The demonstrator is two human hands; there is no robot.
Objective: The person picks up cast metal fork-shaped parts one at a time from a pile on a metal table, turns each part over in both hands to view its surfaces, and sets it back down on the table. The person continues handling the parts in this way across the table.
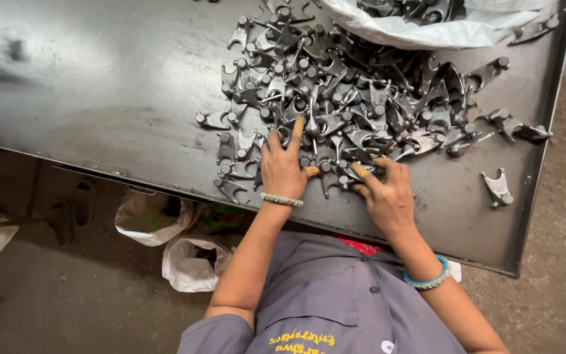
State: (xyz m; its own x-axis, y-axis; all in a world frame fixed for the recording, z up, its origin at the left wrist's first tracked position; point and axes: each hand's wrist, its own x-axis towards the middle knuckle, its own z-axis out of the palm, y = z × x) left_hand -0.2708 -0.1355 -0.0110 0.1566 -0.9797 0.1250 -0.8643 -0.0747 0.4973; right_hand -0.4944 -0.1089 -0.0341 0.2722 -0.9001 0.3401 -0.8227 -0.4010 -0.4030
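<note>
Hands sort a heap of grey metal forks (355, 105) on the steel table (99, 85): left hand (283, 167) spread loose across parts, right hand (388, 196) pinching one fork. Lifting pieces singly should avoid snags.

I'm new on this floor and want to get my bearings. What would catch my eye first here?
The big heap of dark forked metal castings spread over the middle and right of the steel table. At its near edge, the left hand and right hand press down into the parts. At top right, a white sack spills more castings onto the table.
</note>
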